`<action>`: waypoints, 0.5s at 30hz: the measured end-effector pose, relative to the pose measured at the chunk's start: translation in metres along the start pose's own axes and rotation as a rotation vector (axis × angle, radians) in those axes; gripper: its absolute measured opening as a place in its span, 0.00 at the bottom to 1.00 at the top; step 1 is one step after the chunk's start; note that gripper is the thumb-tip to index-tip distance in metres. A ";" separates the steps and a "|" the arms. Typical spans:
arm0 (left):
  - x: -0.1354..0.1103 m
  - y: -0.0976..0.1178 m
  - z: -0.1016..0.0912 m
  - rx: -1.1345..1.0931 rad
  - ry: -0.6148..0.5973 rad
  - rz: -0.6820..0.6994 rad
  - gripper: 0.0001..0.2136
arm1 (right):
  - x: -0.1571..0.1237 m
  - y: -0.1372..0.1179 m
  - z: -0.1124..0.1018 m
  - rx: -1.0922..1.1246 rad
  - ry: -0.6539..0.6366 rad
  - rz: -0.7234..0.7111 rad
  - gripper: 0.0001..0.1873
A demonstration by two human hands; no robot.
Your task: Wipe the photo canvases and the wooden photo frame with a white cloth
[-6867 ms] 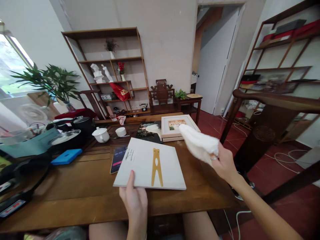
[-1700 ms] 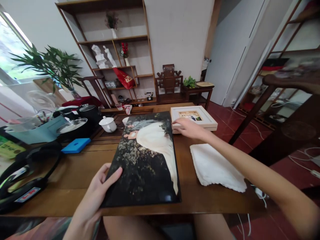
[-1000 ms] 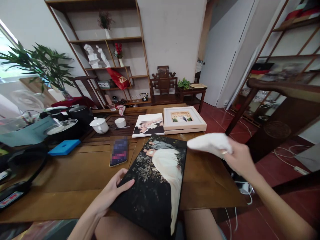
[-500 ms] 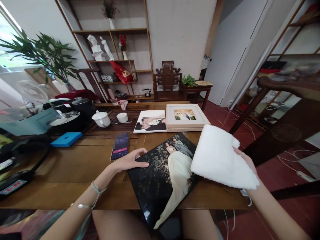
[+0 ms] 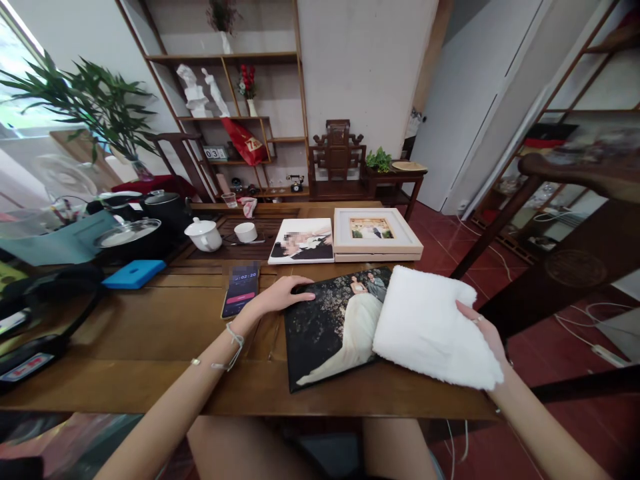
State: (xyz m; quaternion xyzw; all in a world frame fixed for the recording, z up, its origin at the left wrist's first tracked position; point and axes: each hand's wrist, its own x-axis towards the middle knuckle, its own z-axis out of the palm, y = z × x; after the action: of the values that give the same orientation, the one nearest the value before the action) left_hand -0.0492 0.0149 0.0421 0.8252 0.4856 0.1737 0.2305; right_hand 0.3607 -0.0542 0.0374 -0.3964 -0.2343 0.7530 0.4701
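All places relative to the dark photo panel [image 5: 325, 340], at the near edge of the worktop [image 5: 165, 347]; headphones [image 5: 57, 333] well left of it; blue box [image 5: 134, 274] left and beyond; white teapot [image 5: 204, 235] and small white cup [image 5: 245, 233] beyond, to its left; phone [image 5: 241, 290] just left of its far left corner.

Left hand [image 5: 285, 295] at that corner; thumb flat on the print, other fingers past the edge, partly hidden; reads as a pinch on the panel.

Panel itself: face up, slightly askew; can't tell if it lies flat on the worktop or is held just clear; white-edged print [image 5: 303, 241] and framed picture [image 5: 377, 233] beyond it, the latter to the right.

White cloth [image 5: 427, 327] over the panel's right side; right hand [image 5: 485, 330] off to the right of the panel, fingers closed on the cloth's far right edge, thumb not clear.

Handling, my guess: panel stiff, fairly light, glossy face likely slick and easily smudged or scratched; take it by edges or corners, off the print; cloth soft, light, floppy; grip it bunched or folded, else the loose end trails.
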 end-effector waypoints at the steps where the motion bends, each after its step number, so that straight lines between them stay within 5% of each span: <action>1: 0.002 -0.002 0.001 0.009 0.018 0.012 0.23 | -0.001 0.003 0.000 0.045 0.028 0.040 0.15; 5: 0.002 0.000 0.008 0.011 0.140 0.041 0.18 | -0.011 0.015 -0.002 0.131 0.080 0.103 0.15; 10: -0.027 0.022 0.029 0.016 0.516 -0.120 0.16 | -0.025 0.021 0.003 0.159 0.100 0.158 0.17; 15: -0.064 0.051 0.040 -0.153 0.503 -0.150 0.21 | -0.029 0.014 0.021 0.187 0.120 0.224 0.19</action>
State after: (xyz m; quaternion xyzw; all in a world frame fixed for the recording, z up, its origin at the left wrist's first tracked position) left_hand -0.0221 -0.0715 0.0322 0.6981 0.5728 0.3917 0.1764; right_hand 0.3435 -0.0864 0.0503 -0.4189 -0.0890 0.7941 0.4312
